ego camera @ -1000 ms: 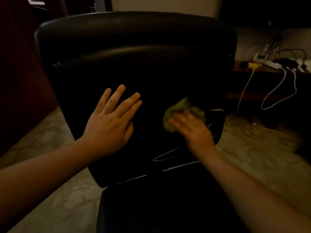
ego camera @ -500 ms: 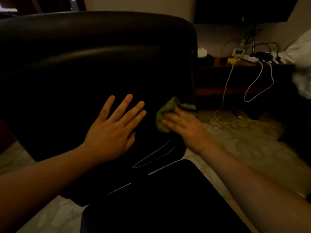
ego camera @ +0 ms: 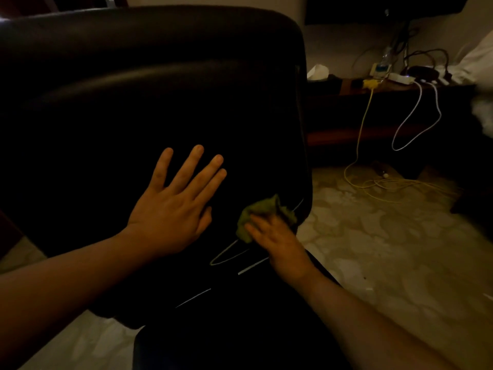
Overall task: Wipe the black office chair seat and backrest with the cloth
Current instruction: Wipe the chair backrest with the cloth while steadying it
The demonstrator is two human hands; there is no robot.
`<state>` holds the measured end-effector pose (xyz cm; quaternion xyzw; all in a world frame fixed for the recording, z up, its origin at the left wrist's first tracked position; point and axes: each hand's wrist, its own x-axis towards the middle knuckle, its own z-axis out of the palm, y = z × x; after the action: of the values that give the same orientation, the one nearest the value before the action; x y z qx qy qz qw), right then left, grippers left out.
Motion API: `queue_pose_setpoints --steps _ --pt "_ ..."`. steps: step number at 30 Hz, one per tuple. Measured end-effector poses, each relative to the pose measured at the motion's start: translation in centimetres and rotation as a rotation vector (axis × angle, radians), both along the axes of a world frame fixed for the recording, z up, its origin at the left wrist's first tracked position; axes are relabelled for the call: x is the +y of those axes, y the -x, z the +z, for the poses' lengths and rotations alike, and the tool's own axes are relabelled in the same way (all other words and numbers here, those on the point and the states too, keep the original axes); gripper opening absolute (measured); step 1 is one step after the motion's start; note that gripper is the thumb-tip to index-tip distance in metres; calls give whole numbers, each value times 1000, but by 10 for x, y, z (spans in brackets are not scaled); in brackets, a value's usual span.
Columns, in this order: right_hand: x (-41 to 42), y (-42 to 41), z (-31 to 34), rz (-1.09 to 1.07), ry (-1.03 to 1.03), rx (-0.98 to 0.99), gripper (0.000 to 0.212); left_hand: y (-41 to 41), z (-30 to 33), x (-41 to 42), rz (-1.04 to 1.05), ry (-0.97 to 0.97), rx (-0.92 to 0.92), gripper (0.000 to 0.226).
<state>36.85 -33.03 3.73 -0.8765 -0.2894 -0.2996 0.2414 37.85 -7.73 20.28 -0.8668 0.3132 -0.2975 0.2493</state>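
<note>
The black office chair's backrest (ego camera: 160, 89) fills the upper left of the view, and its dark seat (ego camera: 226, 337) lies below it. My left hand (ego camera: 173, 206) rests flat on the backrest with its fingers spread, holding nothing. My right hand (ego camera: 277, 241) presses a crumpled green cloth (ego camera: 262, 212) against the lower right corner of the backrest, close to the seam with the seat. The fingers of that hand cover part of the cloth.
A low dark shelf (ego camera: 354, 88) stands at the right with a power strip (ego camera: 400, 77) and chargers. Yellow cable (ego camera: 365, 121) and white cable (ego camera: 416, 124) hang from it and coil on the patterned floor (ego camera: 386, 249). White bedding (ego camera: 477, 60) shows at the far right.
My right hand has slid the cloth down the backrest's right side to its lower corner. The view has shifted right over the last second. My left hand stays flat on the backrest.
</note>
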Motion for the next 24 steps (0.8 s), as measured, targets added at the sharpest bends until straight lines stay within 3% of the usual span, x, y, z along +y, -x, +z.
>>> queue_pose_setpoints --steps 4,6,10,13,16,19,22,24 --pt "-22 -3 1 45 200 -1 65 0 0 1 -19 -2 -15 74" --pt "-33 -8 21 4 202 -27 59 0 -1 1 -29 5 -19 74" --pt "-33 -29 71 -222 -88 -168 61 1 -1 -2 -33 -7 -14 74" --pt "12 -30 68 -379 -315 -151 63 -1 -1 1 -35 -14 -10 74" --pt "82 -3 16 -305 -240 -116 70 -1 -3 3 -20 -26 -25 74" --pt "151 42 -31 -271 -413 45 46 -1 -3 3 -25 -34 -24 73" --pt "163 61 -49 -66 -154 17 51 1 -2 4 -56 -11 -23 71" --pt "137 42 -39 -21 -125 74 49 2 -2 4 -66 -8 -15 72"
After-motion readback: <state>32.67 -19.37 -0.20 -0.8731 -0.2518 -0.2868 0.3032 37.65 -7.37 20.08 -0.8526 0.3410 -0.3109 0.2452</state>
